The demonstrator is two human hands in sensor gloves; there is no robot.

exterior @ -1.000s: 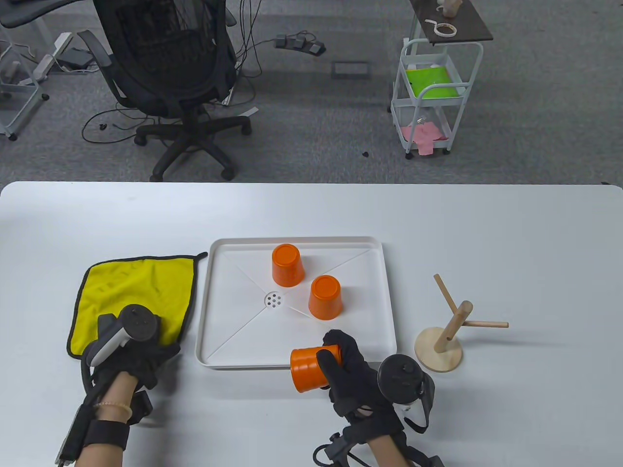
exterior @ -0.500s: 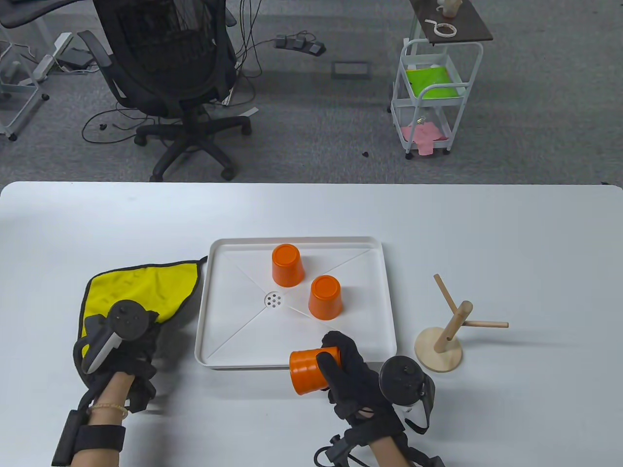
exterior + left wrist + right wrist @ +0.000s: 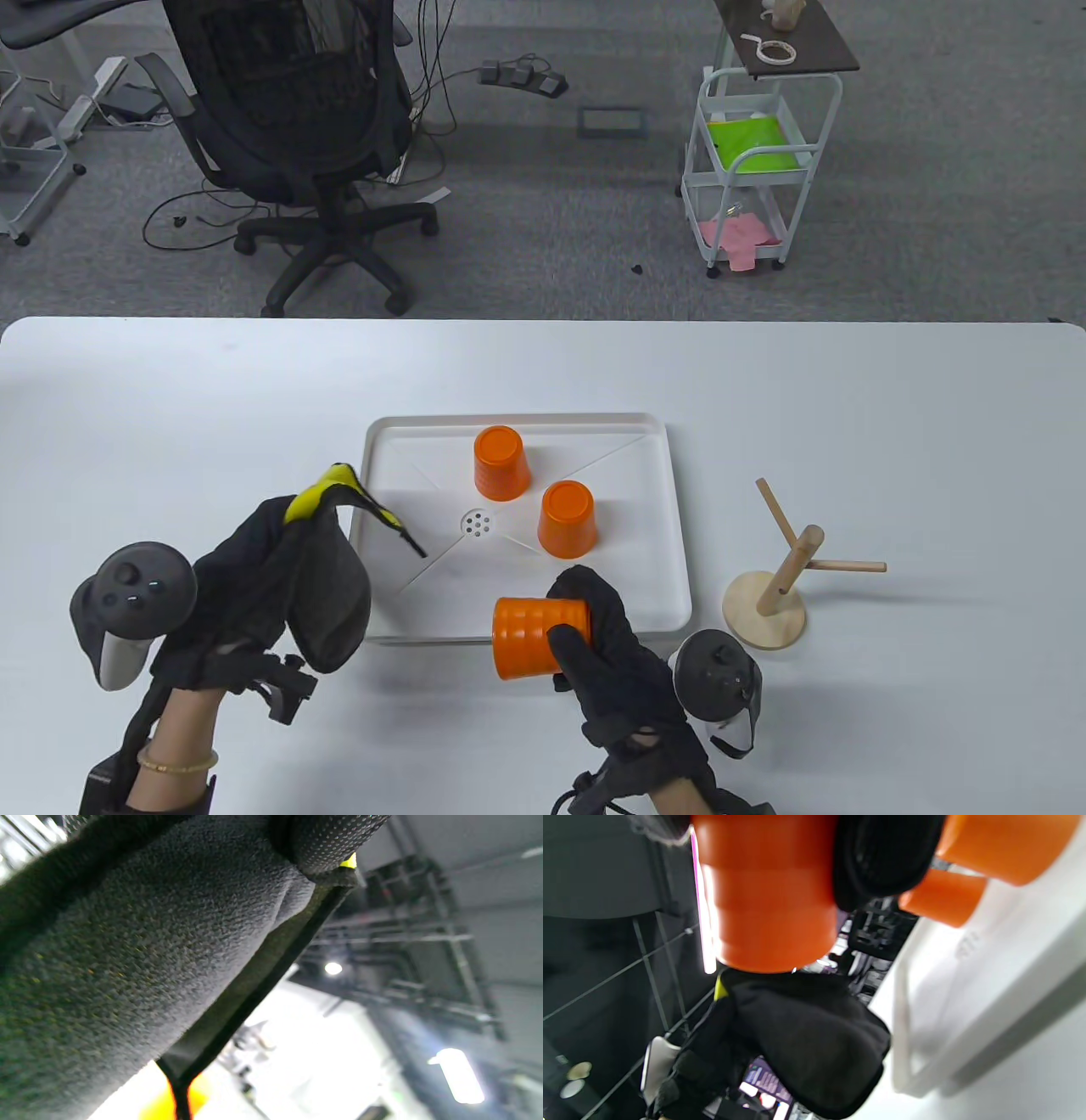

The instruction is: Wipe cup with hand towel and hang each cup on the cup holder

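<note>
My left hand (image 3: 254, 586) grips the hand towel (image 3: 327, 586) and holds it off the table, its dark grey back outward and a yellow fold (image 3: 316, 497) on top. In the left wrist view the towel (image 3: 140, 955) fills most of the frame. My right hand (image 3: 607, 645) holds an orange cup (image 3: 534, 637) on its side, rim toward the towel, near the tray's front edge. Two more orange cups (image 3: 501, 463) (image 3: 567, 519) stand upside down in the white tray (image 3: 645, 475). The wooden cup holder (image 3: 776, 586) stands right of the tray with bare pegs.
The white table (image 3: 891, 424) runs wide behind and right of the tray. Beyond its far edge stand a black office chair (image 3: 297, 127) and a white cart (image 3: 751, 170) on the floor.
My left hand has lifted the towel off the table and swung it right, toward the held cup. My right hand has shifted the cup slightly left and turned it more level.
</note>
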